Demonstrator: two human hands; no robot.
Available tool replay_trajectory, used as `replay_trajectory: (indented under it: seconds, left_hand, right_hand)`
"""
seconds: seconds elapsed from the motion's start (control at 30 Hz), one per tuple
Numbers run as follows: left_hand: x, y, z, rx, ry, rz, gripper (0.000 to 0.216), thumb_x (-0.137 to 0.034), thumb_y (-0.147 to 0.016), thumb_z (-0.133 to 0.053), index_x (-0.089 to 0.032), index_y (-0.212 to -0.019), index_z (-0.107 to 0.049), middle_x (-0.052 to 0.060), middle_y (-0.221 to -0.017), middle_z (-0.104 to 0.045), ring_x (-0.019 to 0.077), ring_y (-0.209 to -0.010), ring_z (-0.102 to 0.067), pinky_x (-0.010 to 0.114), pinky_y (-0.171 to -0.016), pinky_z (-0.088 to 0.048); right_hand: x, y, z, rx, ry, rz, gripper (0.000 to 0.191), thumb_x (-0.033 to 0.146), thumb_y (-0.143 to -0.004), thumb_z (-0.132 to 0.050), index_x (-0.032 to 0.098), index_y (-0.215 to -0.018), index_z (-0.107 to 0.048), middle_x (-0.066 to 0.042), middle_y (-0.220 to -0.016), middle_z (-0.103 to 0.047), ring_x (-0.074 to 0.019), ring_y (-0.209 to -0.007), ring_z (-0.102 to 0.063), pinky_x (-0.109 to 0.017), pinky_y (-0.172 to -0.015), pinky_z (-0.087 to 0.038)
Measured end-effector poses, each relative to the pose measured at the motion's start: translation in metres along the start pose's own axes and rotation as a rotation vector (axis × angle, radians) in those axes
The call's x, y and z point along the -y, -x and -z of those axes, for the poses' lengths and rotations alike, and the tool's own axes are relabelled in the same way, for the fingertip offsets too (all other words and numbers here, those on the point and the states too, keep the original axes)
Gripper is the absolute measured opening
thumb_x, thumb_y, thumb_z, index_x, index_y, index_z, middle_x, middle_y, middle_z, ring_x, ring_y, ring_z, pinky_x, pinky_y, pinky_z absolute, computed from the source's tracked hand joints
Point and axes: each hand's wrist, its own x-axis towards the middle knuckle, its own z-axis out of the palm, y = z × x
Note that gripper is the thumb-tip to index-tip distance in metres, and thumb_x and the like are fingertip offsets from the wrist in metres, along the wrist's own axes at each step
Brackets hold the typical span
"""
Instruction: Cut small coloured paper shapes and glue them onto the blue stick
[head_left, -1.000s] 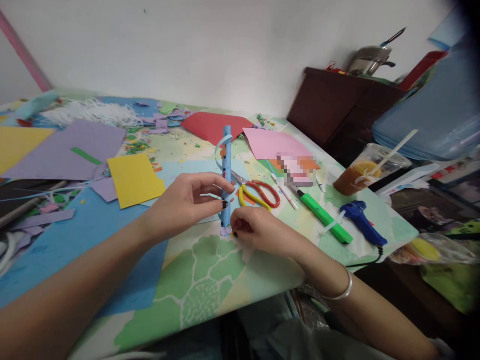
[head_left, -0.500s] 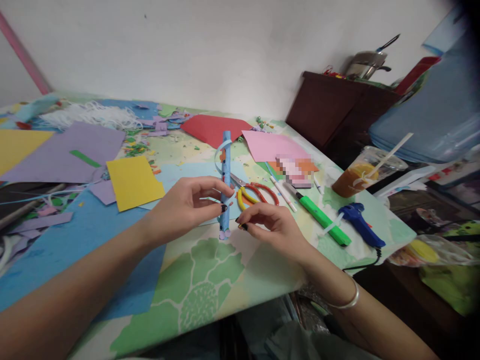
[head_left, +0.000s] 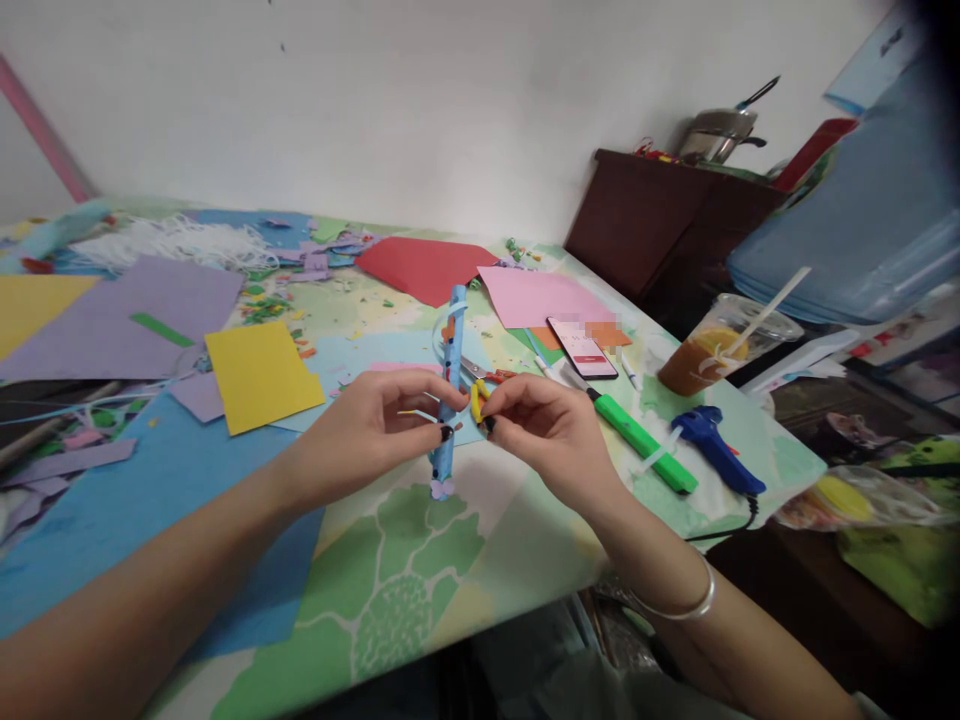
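Note:
My left hand [head_left: 375, 425] is closed around a rolled blue paper tube [head_left: 444, 455], with thumb and fingertips on its middle. The tube stands nearly upright, tilted a little to the right at the top. Small coloured bits dot its side, a thin light-blue strip curls off near the top, and lilac pieces sit at its foot. Close by on the right, my right hand [head_left: 551, 430] has thumb and forefinger pinched together; what lies between them is too small to make out. Scissors [head_left: 495, 376] with red and yellow handles lie behind the tube, partly hidden by my right hand.
To the right lie a phone [head_left: 585, 350], a green-handled craft knife [head_left: 645, 442] and a blue glue gun [head_left: 720, 450]; a drink cup [head_left: 705, 350] stands behind. On the left are yellow card [head_left: 262, 378], purple paper [head_left: 180, 300], blue sheets and scraps. Red paper [head_left: 427, 265] lies toward the wall.
The tube has tilted, its top leaning slightly right and its foot shifting left. My right hand has moved up, and its fingertips now cover part of the scissors' handles.

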Motion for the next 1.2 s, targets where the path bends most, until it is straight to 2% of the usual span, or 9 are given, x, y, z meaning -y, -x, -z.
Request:
replay_trajectory:
  seconds: [0.2,0.4,0.6,0.7,0.83,1.07,1.2]
  left_hand:
    - [-0.0017,-0.0004,-0.001,-0.015,-0.01,0.01,0.016,-0.013,-0.073,-0.06,-0.015,-0.088,-0.067,0.008,-0.102,-0.064,0.0212,-0.088,-0.065,0.031,-0.073,-0.054]
    - [-0.0004,0.0001,-0.0003,-0.013,-0.037,0.01,0.016,-0.014,-0.073,-0.06,-0.015,-0.088,-0.067,0.008,-0.102,-0.064,0.0209,-0.089,-0.065,0.031,-0.075,-0.054]
    - [-0.0003,-0.0011,-0.0011,-0.016,-0.022,0.014,0.016,-0.016,-0.073,-0.061,-0.016,-0.087,-0.067,0.007,-0.103,-0.064,0.0207,-0.089,-0.065,0.032,-0.076,-0.055]
    - [0.0006,-0.0012,-0.001,-0.001,-0.011,0.019,0.017,-0.016,-0.072,-0.061,-0.016,-0.088,-0.067,0.007,-0.099,-0.065,0.0202,-0.087,-0.065,0.032,-0.075,-0.054]
    - [0.0031,-0.0007,-0.0008,0.014,0.004,0.026,0.017,-0.017,-0.073,-0.061,-0.017,-0.09,-0.067,0.006,-0.096,-0.065,0.0201,-0.086,-0.064,0.034,-0.077,-0.054]
    - [0.0049,-0.0003,-0.0018,-0.023,-0.052,-0.032,0.019,-0.013,-0.072,-0.06,-0.018,-0.088,-0.068,0.005,-0.095,-0.063,0.0179,-0.083,-0.063,0.033,-0.076,-0.055]
    - [0.0052,-0.0011,-0.0021,-0.02,-0.108,-0.072,0.022,-0.01,-0.073,-0.057,-0.019,-0.089,-0.069,0.005,-0.097,-0.064,0.0189,-0.089,-0.063,0.032,-0.077,-0.054]
  right_hand:
    - [0.0023,0.0,0.0,-0.017,0.011,-0.003,0.01,0.007,-0.069,-0.058,0.017,-0.07,-0.061,0.001,-0.071,-0.063,-0.0113,-0.068,-0.062,-0.026,-0.066,-0.051]
    - [0.0049,-0.0001,0.0013,-0.013,-0.025,-0.039,0.012,0.007,-0.067,-0.055,0.018,-0.072,-0.058,0.002,-0.068,-0.06,-0.0095,-0.061,-0.058,-0.023,-0.058,-0.047]
    - [0.0038,-0.0013,-0.0002,-0.006,0.127,0.066,0.012,0.008,-0.069,-0.051,0.018,-0.07,-0.058,0.001,-0.07,-0.058,-0.01,-0.065,-0.055,-0.023,-0.06,-0.046]
    - [0.0031,-0.0004,-0.0018,-0.009,0.209,0.087,0.015,0.008,-0.07,-0.052,0.018,-0.079,-0.056,0.002,-0.072,-0.057,-0.0104,-0.066,-0.054,-0.024,-0.061,-0.045]
    - [0.0016,0.0011,-0.0027,0.019,0.27,0.091,0.026,0.007,-0.072,-0.055,0.022,-0.091,-0.044,0.003,-0.076,-0.057,-0.0102,-0.066,-0.053,-0.025,-0.062,-0.045]
    - [0.0032,0.0011,-0.0008,0.07,0.382,0.082,0.029,0.008,-0.074,-0.056,0.024,-0.089,-0.037,0.004,-0.075,-0.06,-0.01,-0.063,-0.052,-0.024,-0.062,-0.045]
    - [0.0052,0.0003,0.0,0.076,0.469,0.082,0.029,0.006,-0.074,-0.056,0.024,-0.086,-0.036,0.004,-0.074,-0.06,-0.0093,-0.06,-0.052,-0.024,-0.06,-0.043]
